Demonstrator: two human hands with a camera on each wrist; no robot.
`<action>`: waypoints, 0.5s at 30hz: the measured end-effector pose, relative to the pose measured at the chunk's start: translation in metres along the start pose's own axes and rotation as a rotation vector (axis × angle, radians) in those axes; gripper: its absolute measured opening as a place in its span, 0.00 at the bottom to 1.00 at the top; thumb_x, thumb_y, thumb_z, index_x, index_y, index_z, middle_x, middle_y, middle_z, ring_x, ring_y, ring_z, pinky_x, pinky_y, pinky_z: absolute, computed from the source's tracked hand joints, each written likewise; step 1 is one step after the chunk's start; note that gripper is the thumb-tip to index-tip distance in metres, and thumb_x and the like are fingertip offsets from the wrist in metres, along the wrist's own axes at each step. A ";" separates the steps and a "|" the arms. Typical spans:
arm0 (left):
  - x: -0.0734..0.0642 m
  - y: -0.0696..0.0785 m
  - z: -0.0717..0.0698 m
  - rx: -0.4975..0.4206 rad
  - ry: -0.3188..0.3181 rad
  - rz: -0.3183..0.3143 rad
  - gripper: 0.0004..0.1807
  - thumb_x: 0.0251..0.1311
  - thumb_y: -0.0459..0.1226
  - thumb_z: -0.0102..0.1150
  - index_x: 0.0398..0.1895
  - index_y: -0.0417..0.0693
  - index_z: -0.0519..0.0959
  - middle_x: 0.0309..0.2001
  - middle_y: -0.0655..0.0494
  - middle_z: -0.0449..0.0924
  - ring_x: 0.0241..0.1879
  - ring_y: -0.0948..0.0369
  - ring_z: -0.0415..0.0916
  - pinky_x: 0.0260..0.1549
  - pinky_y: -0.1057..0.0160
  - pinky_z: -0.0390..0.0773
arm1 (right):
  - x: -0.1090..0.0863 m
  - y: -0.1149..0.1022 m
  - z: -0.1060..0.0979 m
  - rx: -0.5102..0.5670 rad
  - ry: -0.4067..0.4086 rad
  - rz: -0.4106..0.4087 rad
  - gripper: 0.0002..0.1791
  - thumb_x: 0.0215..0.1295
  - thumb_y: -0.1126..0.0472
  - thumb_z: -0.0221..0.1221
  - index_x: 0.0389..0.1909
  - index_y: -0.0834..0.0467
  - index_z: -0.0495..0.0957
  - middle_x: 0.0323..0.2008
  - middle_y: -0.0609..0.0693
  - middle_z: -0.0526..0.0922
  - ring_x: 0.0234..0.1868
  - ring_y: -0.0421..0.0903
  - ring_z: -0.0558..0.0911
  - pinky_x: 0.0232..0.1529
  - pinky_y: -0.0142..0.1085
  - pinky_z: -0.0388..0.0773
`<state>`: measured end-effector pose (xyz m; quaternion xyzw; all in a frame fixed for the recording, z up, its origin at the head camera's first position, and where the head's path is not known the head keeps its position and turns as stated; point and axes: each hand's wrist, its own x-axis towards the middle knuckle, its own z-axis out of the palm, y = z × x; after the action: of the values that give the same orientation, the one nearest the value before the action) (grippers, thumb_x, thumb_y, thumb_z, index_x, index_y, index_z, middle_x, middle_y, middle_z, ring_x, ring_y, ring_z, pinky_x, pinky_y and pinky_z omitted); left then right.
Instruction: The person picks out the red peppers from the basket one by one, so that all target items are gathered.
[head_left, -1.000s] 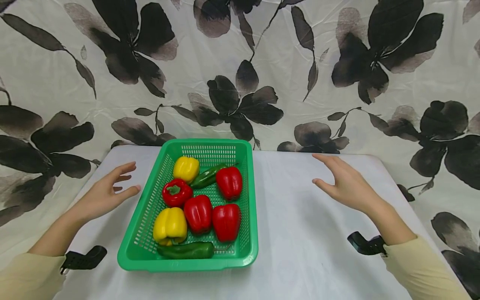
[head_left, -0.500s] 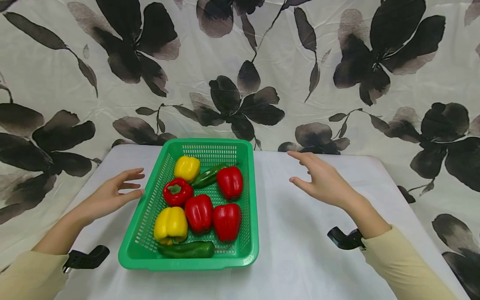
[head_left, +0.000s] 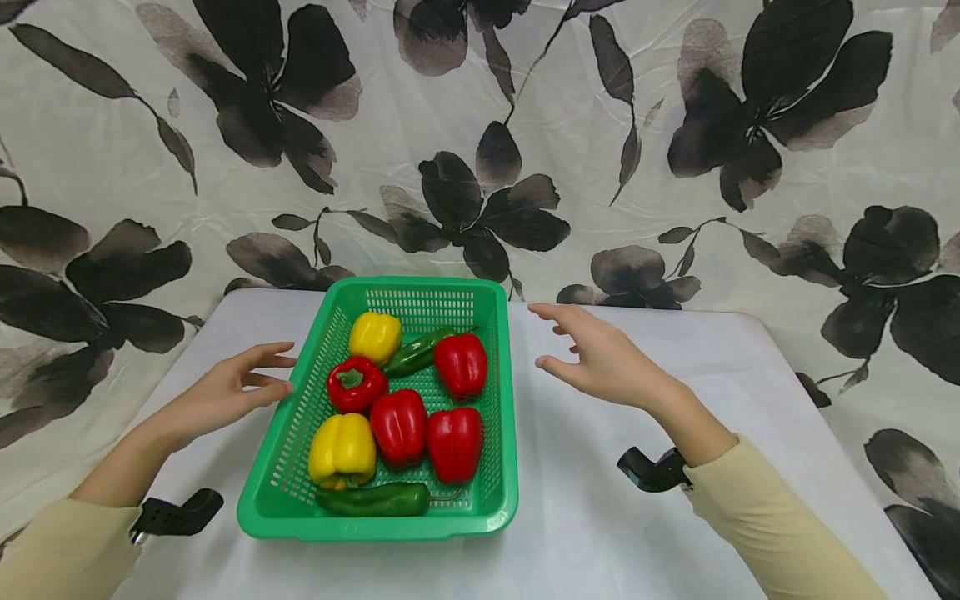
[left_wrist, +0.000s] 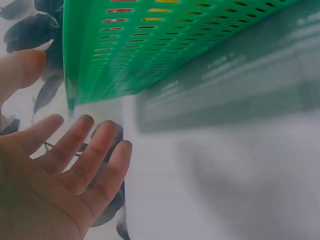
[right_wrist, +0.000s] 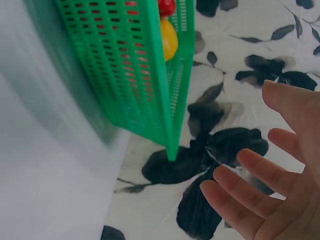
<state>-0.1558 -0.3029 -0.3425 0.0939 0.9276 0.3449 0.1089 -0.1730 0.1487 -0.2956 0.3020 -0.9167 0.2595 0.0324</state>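
Note:
A green plastic basket (head_left: 512,467) with slotted walls stands on the table. Inside are yellow bell peppers (head_left: 341,450), several red bell peppers (head_left: 398,427) and two long green peppers (head_left: 375,500). My left hand (head_left: 225,392) is at the basket's left side, fingers spread, fingertips right by the rim. In the left wrist view the left hand (left_wrist: 70,180) has its palm turned up beside the slotted wall. To the right of the basket, my right hand (head_left: 600,354) hovers with relaxed fingers, a short gap from the rim. Both hands hold nothing.
A white-covered table (head_left: 600,533) carries the basket left of its middle. Behind it hangs a cloth (head_left: 585,217) with dark flower prints. A black wrist camera (head_left: 180,512) sits on the left wrist, and another black wrist camera (head_left: 651,469) on the right.
My right hand has moved left, closer to the basket's right side. The left hand has shifted slightly right, up to the left rim. The basket and peppers have stayed in place.

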 end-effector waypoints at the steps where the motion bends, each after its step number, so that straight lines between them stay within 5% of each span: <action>1: 0.000 0.000 0.000 -0.003 -0.005 -0.006 0.39 0.62 0.48 0.52 0.70 0.41 0.49 0.62 0.35 0.61 0.53 0.40 0.69 0.41 0.37 0.74 | 0.002 -0.002 0.002 0.006 -0.009 -0.003 0.35 0.58 0.56 0.62 0.66 0.53 0.60 0.61 0.51 0.68 0.53 0.49 0.76 0.44 0.43 0.80; 15: 0.004 0.002 0.001 -0.122 -0.066 0.002 0.39 0.59 0.43 0.57 0.69 0.41 0.52 0.56 0.34 0.65 0.45 0.52 0.76 0.39 0.52 0.81 | 0.023 -0.021 0.010 0.158 -0.106 -0.040 0.34 0.58 0.58 0.62 0.65 0.57 0.61 0.60 0.54 0.70 0.53 0.50 0.77 0.45 0.40 0.80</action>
<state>-0.1588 -0.3000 -0.3426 0.0993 0.9006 0.3976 0.1446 -0.1792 0.1168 -0.2901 0.3349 -0.8877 0.3141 -0.0348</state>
